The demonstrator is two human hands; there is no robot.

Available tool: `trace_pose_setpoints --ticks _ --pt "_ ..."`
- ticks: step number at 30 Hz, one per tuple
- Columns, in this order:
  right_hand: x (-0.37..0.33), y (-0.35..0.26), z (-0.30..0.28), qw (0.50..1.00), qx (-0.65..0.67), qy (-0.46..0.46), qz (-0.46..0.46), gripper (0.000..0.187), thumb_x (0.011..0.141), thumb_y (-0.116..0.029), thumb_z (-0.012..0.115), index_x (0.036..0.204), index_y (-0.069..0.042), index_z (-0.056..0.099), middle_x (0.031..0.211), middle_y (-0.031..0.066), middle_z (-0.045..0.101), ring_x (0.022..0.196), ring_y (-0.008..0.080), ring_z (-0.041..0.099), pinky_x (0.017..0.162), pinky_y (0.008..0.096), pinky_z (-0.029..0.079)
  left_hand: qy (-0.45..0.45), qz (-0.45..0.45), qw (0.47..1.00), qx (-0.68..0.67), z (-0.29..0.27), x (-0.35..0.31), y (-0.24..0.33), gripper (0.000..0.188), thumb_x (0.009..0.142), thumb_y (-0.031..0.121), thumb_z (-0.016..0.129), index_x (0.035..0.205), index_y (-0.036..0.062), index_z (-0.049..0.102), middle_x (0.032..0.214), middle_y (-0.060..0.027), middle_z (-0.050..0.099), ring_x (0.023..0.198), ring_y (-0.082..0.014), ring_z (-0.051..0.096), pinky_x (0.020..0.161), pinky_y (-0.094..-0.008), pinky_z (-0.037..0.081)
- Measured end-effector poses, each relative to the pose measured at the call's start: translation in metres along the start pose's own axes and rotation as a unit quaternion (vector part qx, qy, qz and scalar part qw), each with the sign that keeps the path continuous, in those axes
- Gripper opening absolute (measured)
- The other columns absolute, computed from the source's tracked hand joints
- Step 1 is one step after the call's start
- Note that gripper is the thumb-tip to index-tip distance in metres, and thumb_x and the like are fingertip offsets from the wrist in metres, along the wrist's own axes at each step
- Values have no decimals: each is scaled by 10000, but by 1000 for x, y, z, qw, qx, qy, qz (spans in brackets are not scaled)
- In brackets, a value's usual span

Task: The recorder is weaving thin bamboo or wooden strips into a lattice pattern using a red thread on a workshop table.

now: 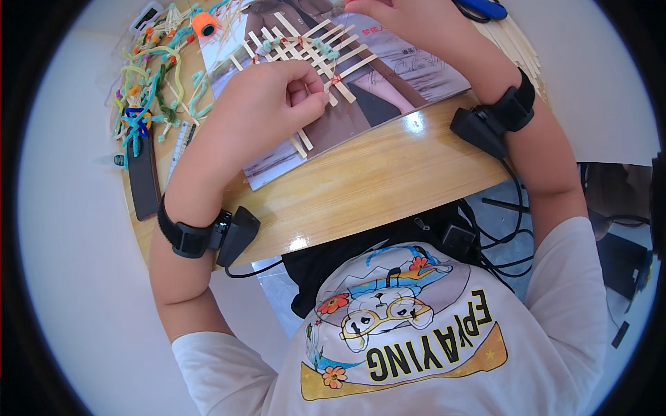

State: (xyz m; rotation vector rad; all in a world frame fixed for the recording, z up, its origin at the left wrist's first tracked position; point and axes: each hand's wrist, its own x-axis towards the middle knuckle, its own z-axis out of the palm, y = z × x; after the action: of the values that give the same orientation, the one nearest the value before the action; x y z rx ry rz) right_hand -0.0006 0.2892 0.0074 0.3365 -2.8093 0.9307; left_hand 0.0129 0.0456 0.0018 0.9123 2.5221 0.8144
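Observation:
A lattice of pale wooden sticks (298,47), crossed over one another, lies on a glossy picture magazine (416,76). Red thread (336,80) is tied at some crossings, and fuzzy grey-green pipe cleaner (326,48) runs along its upper part. My left hand (277,104) is closed at the lattice's near side, thumb and forefinger pinched on a stick there; the palm covers some sticks. Up and to the right, my right hand (378,10) is raised with its fingers drawn together, partly cut off by the upper edge. What it pinches cannot be made out.
Tangled coloured pipe cleaners (163,76) and an orange spool (205,25) lie at the left. A dark flat case (143,177) and a pen (180,149) are near the left table edge. Blue-handled scissors (485,8) and loose sticks (517,45) lie far right. Cables (503,243) hang below the table.

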Motion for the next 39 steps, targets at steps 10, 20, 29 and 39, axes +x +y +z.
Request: trace_pose_setpoints --ticks 10,20,29,39 --pt "-25 -15 -4 976 159 -112 -96 169 943 -164 705 1012 -11 722 872 123 706 768 218 673 672 341 518 -33 6 998 -60 -4 -2 -8 113 962 104 664 1025 11 683 815 18 633 697 -41 548 630 -223 460" --pt "-37 -6 36 970 28 -91 -222 205 868 -147 772 1041 -66 698 973 80 676 924 274 651 797 380 531 -27 26 998 -46 -3 -3 -11 136 934 120 673 1003 5 690 759 -16 628 671 -88 556 618 -263 457" --pt "-38 -3 42 959 -14 -57 -276 138 891 -115 721 1021 -81 693 942 99 654 918 314 629 820 423 512 -5 49 997 -54 -1 -1 -13 151 892 149 691 959 14 705 703 -43 610 632 -137 557 598 -299 452" --pt "-29 -11 -14 968 -66 -150 -191 120 918 -143 703 949 -28 720 953 140 644 981 311 629 859 380 504 -16 25 998 -48 -2 -3 -9 98 925 78 691 1006 23 692 743 49 579 668 -16 502 593 -206 413"
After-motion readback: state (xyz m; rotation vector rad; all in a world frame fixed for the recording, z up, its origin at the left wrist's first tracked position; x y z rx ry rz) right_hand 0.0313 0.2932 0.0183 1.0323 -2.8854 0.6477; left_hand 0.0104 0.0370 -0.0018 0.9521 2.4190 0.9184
